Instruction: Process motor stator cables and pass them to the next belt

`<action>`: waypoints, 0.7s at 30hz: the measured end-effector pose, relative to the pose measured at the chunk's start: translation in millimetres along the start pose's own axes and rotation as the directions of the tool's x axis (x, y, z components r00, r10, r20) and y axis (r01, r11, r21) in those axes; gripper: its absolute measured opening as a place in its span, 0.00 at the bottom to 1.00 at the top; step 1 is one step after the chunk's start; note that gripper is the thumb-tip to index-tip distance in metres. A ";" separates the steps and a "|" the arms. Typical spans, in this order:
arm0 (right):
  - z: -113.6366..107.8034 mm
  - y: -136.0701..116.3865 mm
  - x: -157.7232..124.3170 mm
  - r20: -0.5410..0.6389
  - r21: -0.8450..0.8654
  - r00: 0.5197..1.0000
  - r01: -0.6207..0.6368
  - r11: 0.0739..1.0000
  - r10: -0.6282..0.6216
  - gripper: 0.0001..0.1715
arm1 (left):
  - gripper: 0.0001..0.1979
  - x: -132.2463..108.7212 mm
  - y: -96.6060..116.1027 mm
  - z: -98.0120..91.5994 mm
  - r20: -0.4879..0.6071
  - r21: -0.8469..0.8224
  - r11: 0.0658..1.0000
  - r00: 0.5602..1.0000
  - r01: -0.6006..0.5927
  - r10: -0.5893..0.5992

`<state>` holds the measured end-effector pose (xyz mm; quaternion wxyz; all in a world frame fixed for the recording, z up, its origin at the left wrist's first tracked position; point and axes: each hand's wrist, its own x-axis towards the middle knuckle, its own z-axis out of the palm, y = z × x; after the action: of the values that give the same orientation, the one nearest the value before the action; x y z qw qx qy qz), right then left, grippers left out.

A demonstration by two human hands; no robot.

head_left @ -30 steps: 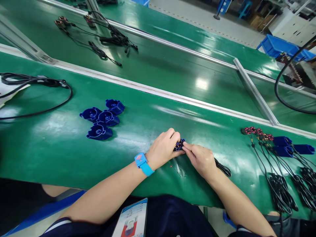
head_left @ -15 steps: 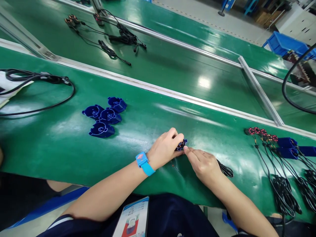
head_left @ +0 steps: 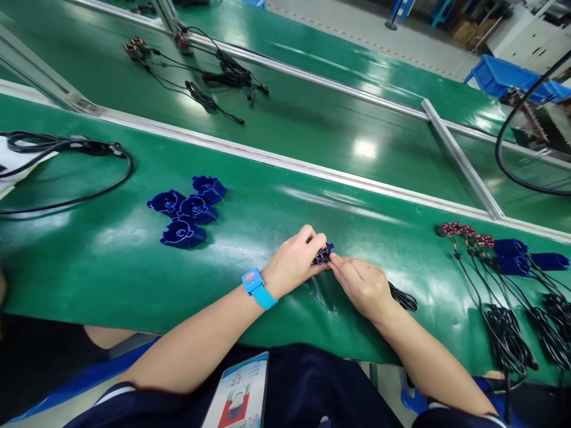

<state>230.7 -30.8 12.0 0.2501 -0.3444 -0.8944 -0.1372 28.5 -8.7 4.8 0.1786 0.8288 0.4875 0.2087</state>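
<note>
My left hand (head_left: 292,264), with a light blue strap on its wrist, is closed around a small dark blue plastic housing (head_left: 329,248). Inside the housing I see black and copper-coloured parts, partly covered by my fingers. My right hand (head_left: 363,284) comes in from the other side, its fingers pinched together at the housing's right rim. What those fingertips hold is hidden. A coiled black cable (head_left: 404,298) sticks out beyond my right hand and lies on the green table.
Several blue housings (head_left: 184,233) stand to the left. At right lie copper-wound coils (head_left: 464,230) with bundled black cables (head_left: 511,339) and more blue housings (head_left: 512,264). A metal rail (head_left: 267,161) crosses behind my hands. A thick black cable (head_left: 129,172) loops at left.
The whole view has shifted slightly. Both hands stay together at the blue housing, with only a small shift of the fingers.
</note>
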 end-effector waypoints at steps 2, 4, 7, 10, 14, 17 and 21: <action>0.6 -0.2 -2.5 0.023 0.002 1.000 -0.019 1.000 0.019 0.16 | 0.22 -0.2 1.0 0.2 -0.008 0.014 1.000 1.000 0.020 -0.019; 0.3 -0.5 -3.8 0.042 0.034 0.998 -0.048 0.998 0.047 0.16 | 0.24 -0.2 2.0 0.9 -0.017 0.028 0.999 0.999 0.044 -0.044; -2.8 -2.5 -2.5 0.073 0.041 0.997 -0.025 0.999 0.022 0.16 | 0.25 -0.3 2.6 2.5 -0.023 0.029 0.997 0.997 0.072 -0.072; -8.7 -7.0 2.8 0.100 -0.038 0.992 0.074 0.996 -0.070 0.18 | 0.24 -0.4 2.3 3.4 -0.024 0.014 0.996 0.996 0.089 -0.088; -13.8 -15.9 12.6 0.117 -0.178 0.983 0.161 0.971 -0.142 0.14 | 0.22 -0.4 3.4 2.7 -0.047 -0.007 0.996 0.995 0.092 -0.092; -12.7 -20.7 18.1 0.140 -0.248 0.978 0.184 0.951 -0.153 0.09 | 0.19 -0.3 5.4 2.4 -0.076 -0.030 0.996 0.993 0.086 -0.088; -8.8 -14.0 15.9 0.148 -0.204 0.982 0.145 0.968 -0.116 0.06 | 0.18 -0.6 4.9 4.6 -0.117 -0.050 0.996 0.990 0.079 -0.084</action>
<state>214.1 -36.0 27.0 0.1409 -0.3180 -0.9101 -0.2252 34.2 -11.9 3.2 0.1761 0.7900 0.5260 0.2612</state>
